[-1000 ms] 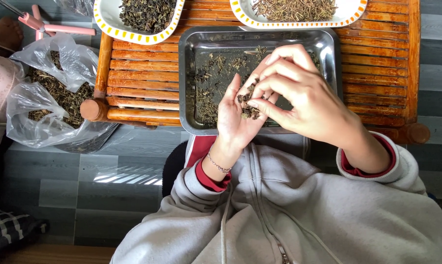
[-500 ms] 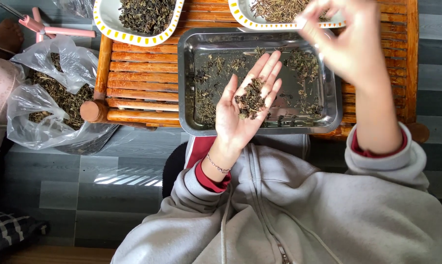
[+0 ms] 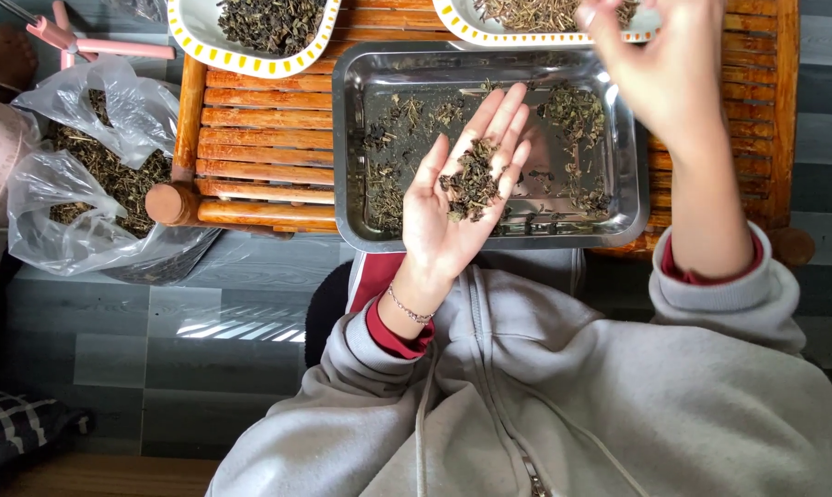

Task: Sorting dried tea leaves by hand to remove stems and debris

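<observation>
Right hand (image 3: 659,78) barely shifted; slatted wooden table (image 3: 259,138), grey tiled floor (image 3: 158,340).

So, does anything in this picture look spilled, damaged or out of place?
Nothing stands out. The dried leaves stay in the left hand, the metal tray, the two dishes and the plastic bag. The right hand is over the far dish.

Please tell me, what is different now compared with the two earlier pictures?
The right hand left the left palm, where it was picking at the dried leaves, and rose to the upper right dish. The left hand stayed open, palm up, over the metal tray. The bag and the other dish did not move.
</observation>
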